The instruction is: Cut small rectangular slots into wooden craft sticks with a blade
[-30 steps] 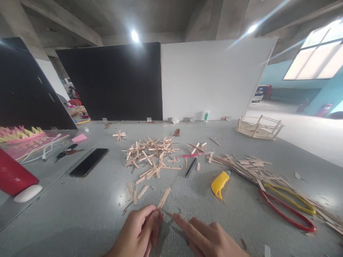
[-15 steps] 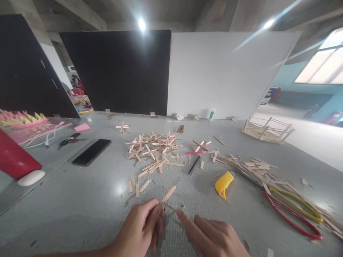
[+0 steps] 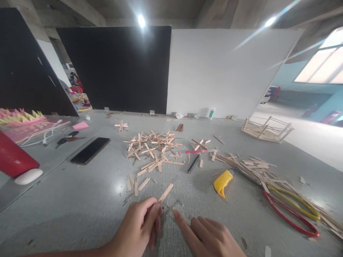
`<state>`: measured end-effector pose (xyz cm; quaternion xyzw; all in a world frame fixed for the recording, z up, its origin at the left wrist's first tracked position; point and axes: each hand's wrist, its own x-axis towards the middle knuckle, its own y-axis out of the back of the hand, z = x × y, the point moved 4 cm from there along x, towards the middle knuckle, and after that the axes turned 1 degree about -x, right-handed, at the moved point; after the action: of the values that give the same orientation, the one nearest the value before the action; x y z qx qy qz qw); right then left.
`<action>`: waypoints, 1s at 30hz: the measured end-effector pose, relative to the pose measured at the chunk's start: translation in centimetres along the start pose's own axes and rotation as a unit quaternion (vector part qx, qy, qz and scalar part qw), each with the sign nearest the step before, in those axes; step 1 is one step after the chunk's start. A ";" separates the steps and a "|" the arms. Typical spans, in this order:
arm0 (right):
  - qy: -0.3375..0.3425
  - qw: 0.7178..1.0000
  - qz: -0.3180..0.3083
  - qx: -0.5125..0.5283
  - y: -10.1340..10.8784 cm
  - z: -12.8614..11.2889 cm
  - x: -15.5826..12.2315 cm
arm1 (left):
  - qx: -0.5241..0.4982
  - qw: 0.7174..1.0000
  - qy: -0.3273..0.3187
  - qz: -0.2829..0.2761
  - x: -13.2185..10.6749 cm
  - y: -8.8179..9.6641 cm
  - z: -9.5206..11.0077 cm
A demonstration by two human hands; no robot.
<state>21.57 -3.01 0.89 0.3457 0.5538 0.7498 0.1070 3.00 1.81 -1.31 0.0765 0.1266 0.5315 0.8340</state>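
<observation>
Between its thumb and fingers, my left hand [image 3: 144, 217] pinches a wooden craft stick [image 3: 167, 191]. The stick points up and away, with a narrow slot near its middle. My right hand [image 3: 209, 233] is closed, its index finger stretched along a thin dark blade [image 3: 169, 207]; most of that tool is hidden in the hand. The blade's tip lies just right of the stick, close to the left fingertips. Beyond the hands, several short stick pieces [image 3: 136, 187] lie on the grey table [image 3: 88, 200]. A pile of crossed craft sticks [image 3: 160, 141] sits farther back.
To the right are a yellow-handled tool [image 3: 223, 182], red and yellow handles [image 3: 292, 217] and loose wooden strips [image 3: 257, 166]. A black pen [image 3: 193, 164] lies mid-table, a phone [image 3: 91, 150] at left near a red cylinder [image 3: 14, 157]. A stick frame [image 3: 268, 129] stands back right.
The blade tip has come slightly away from the stick, and a small gap shows between them. Both hands have shifted a little left as the view moved slightly.
</observation>
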 end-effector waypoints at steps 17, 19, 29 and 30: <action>-0.129 0.964 -0.213 0.094 2.9 1.5 7.8 | 0.071 0.997 0.033 0.014 0.8 0.8 -1.1; -0.153 0.960 -0.208 0.108 4.4 2.8 9.8 | 0.082 0.996 0.028 0.011 0.8 0.9 -1.2; -0.156 0.964 -0.176 0.121 -0.6 1.1 3.9 | 0.051 0.998 0.039 0.002 0.6 0.6 -0.6; -0.129 0.975 -0.148 0.107 -1.2 0.6 3.0 | 0.047 0.998 0.039 -0.001 0.6 0.6 -0.6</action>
<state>19.46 -0.54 1.12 0.3631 0.6573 0.6113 0.2498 2.57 2.58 -1.80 0.0949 0.1840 0.5269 0.8244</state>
